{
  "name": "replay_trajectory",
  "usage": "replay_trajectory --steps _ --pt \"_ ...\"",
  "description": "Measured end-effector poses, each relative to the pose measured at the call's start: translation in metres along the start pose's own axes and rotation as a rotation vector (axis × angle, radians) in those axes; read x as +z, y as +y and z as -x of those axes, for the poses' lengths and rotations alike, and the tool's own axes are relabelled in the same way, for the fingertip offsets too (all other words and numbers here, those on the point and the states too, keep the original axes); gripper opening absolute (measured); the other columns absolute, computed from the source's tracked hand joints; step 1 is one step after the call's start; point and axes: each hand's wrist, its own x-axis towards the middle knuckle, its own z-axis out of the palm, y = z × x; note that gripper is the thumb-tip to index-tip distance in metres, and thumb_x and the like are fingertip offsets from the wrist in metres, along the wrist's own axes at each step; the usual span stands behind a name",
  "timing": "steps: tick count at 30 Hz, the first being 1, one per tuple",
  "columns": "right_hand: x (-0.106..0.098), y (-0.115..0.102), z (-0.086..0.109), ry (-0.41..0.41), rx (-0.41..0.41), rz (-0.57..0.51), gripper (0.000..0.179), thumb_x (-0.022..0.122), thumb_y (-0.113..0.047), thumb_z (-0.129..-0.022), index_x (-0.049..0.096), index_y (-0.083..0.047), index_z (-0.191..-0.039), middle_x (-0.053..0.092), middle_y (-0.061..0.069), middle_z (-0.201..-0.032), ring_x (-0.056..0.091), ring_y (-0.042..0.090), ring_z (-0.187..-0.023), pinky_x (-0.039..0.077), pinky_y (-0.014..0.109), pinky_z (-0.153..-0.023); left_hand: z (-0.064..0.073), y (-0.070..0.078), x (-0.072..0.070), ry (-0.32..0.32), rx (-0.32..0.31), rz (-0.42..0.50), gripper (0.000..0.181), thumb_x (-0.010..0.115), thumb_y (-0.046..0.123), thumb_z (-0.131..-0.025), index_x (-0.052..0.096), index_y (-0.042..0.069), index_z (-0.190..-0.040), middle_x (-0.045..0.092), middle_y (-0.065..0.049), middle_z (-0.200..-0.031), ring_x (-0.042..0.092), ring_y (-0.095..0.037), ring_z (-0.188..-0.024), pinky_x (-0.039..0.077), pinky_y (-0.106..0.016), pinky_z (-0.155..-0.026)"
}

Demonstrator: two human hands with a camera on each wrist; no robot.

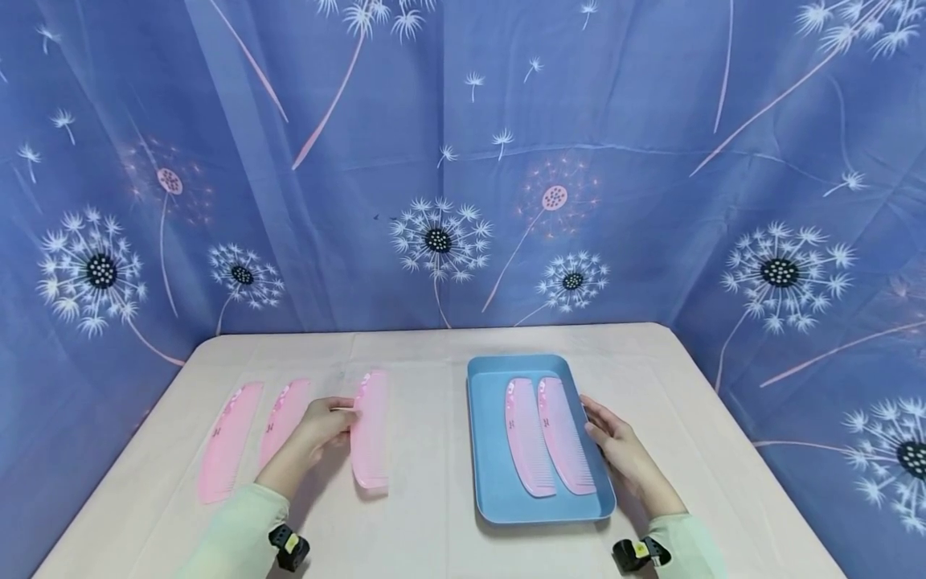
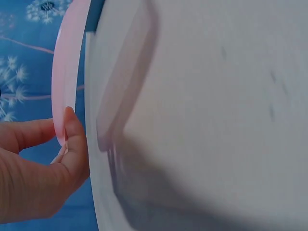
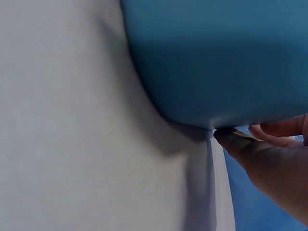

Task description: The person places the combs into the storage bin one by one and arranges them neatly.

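Pink comb (image 1: 370,438) just above tabletop (image 1: 427,539), pinched at spine by left hand (image 1: 321,426). I judge it light, stiff, slick, teeth fragile; spine best hold. Right hand (image 1: 625,454), fingers loosely extended, touches blue tray (image 1: 495,474). I count five combs: one held, two lying left of left hand, two in single tray beside right hand.

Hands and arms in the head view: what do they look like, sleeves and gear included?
The left hand and right hand wear no gloves. The left sleeve and right sleeve are pale green. A small black left device and similar right device, each with a yellow patch, sit at the wrists.
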Motion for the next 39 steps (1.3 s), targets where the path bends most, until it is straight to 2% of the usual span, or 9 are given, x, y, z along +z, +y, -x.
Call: replay_trajectory --steps 5,11,16,28,39 --pt "0.0 0.001 0.0 -0.003 -0.001 0.005 0.052 0.037 -0.001 -0.101 0.024 -0.003 -0.151 0.025 0.025 -0.153 0.021 0.038 -0.142 0.021 0.048 -0.116 0.003 0.005 0.017 -0.035 0.013 0.058 0.036 0.055 -0.006 -0.088 0.048 -0.02 -0.121 0.063 -0.011 -0.087 0.059 -0.013 -0.067 0.055 -0.023 -0.059" --pt "0.0 0.001 0.0 0.0 -0.002 0.001 0.051 0.037 -0.001 -0.101 0.024 -0.003 -0.151 0.024 0.024 -0.153 0.021 0.037 -0.142 0.02 0.048 -0.116 0.002 0.013 0.04 -0.045 0.016 0.102 0.033 0.059 -0.004 -0.089 0.052 -0.017 -0.118 0.064 -0.013 -0.093 0.061 -0.015 -0.072 0.057 -0.025 -0.064" --pt "0.0 0.001 -0.002 -0.001 -0.007 -0.001 0.052 0.037 -0.001 -0.101 0.023 -0.002 -0.151 0.024 0.025 -0.153 0.02 0.038 -0.142 0.02 0.049 -0.116 0.0 0.018 0.06 -0.046 0.033 0.159 0.03 0.061 -0.004 -0.088 0.054 -0.017 -0.114 0.065 -0.014 -0.092 0.062 -0.014 -0.071 0.057 -0.026 -0.064" --pt "-0.001 0.002 -0.003 0.001 -0.002 -0.002 0.052 0.037 -0.002 -0.101 0.023 -0.003 -0.151 0.024 0.024 -0.154 0.02 0.038 -0.142 0.02 0.049 -0.116 -0.001 0.025 0.103 -0.096 0.055 0.236 0.025 0.061 -0.007 -0.087 0.057 -0.016 -0.11 0.067 -0.012 -0.086 0.063 -0.015 -0.07 0.058 -0.027 -0.064" --pt "0.0 0.003 -0.002 -0.008 -0.01 -0.009 0.051 0.037 -0.001 -0.101 0.024 -0.002 -0.151 0.026 0.025 -0.153 0.021 0.037 -0.142 0.021 0.048 -0.116 -0.002 0.023 0.129 -0.151 0.077 0.21 0.028 0.064 -0.002 -0.087 0.056 -0.016 -0.11 0.067 -0.013 -0.088 0.065 -0.016 -0.071 0.059 -0.03 -0.068"
